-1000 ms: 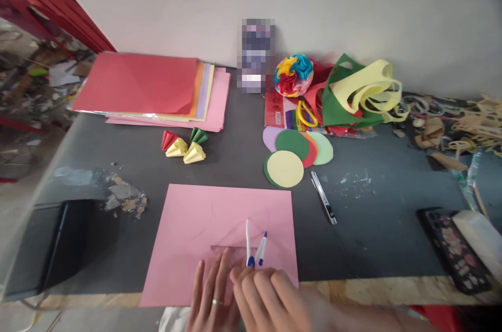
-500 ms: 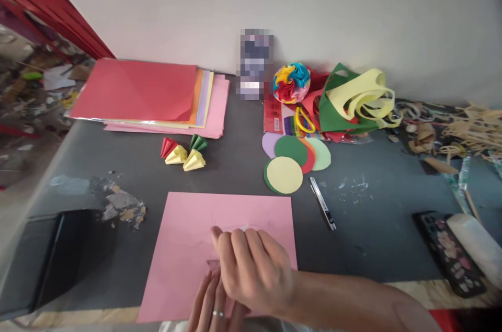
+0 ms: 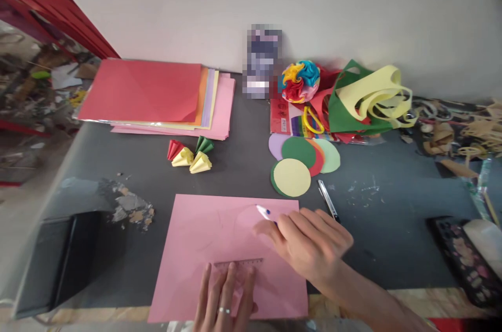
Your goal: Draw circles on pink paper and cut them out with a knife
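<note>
A pink sheet of paper [image 3: 212,238] lies flat at the near edge of the dark table. My left hand [image 3: 225,298], a ring on one finger, presses flat on a small clear ruler [image 3: 239,264] near the sheet's bottom edge. My right hand [image 3: 309,243] holds a white and blue drawing compass [image 3: 263,212] whose tip touches the upper right part of the pink sheet. A faint curved line shows on the paper near the tip.
Stacked coloured paper [image 3: 157,94] lies at back left, folded paper cones [image 3: 190,154] in front of it. Cut paper circles [image 3: 301,162], a paper ball [image 3: 300,81] and scraps sit at back centre. A utility knife [image 3: 327,201] lies by my right hand; a phone [image 3: 463,259] at right.
My right hand has swung from over the ruler up and to the right, carrying the compass across the sheet. My left hand stays pressed on the ruler.
</note>
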`<state>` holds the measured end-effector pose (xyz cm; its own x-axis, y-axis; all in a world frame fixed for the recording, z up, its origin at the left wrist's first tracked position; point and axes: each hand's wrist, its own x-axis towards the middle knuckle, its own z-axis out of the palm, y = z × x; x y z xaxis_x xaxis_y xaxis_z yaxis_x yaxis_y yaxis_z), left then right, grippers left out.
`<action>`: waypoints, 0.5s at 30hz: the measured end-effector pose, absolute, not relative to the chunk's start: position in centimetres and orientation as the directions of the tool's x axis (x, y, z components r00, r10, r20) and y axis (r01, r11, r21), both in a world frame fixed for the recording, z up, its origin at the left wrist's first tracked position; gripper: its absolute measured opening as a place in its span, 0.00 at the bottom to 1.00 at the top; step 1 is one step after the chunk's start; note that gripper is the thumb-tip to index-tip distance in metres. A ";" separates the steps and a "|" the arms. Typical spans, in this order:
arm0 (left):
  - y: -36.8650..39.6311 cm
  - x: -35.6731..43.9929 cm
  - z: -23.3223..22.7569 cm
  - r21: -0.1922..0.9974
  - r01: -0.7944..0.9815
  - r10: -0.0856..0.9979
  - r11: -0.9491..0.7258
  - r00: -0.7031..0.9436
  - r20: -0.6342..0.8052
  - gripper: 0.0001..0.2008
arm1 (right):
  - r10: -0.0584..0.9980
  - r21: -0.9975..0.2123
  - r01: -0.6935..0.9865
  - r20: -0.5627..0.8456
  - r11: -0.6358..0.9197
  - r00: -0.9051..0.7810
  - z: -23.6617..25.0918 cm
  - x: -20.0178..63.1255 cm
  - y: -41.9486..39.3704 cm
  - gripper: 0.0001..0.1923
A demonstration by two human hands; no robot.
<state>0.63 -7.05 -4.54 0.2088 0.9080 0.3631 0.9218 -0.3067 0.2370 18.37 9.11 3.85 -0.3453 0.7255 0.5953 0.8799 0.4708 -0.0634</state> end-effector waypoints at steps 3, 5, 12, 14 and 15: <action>-6.7 0.4 -4.6 0.232 0.919 0.908 -0.319 0.226 0.351 0.25 | 0.718 -0.032 0.894 0.609 0.446 -0.337 3.8 19.4 6.7 0.23; -6.6 0.1 -4.8 0.208 0.916 0.900 -0.344 0.259 0.351 0.25 | 0.722 -0.012 0.899 0.601 0.437 -0.343 3.7 19.9 5.4 0.20; -5.8 0.8 -3.9 0.238 0.885 0.905 -0.400 0.342 0.253 0.28 | 0.822 -0.409 0.798 0.541 0.442 -0.179 3.9 24.2 2.7 0.07; -5.3 1.3 -3.5 0.209 0.881 0.898 -0.424 0.378 0.227 0.31 | 0.897 -0.658 0.698 0.439 0.280 0.053 3.6 25.4 2.2 0.10; -5.0 1.4 -3.3 0.192 0.880 0.892 -0.434 0.390 0.230 0.33 | 0.925 -0.766 0.617 0.346 0.180 0.160 3.3 25.8 2.0 0.12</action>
<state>1.43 -5.00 -3.32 0.3900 0.8917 0.2298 0.8799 -0.4345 0.1922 25.85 1.95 3.31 0.1596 0.9246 0.3460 0.6171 0.1802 -0.7660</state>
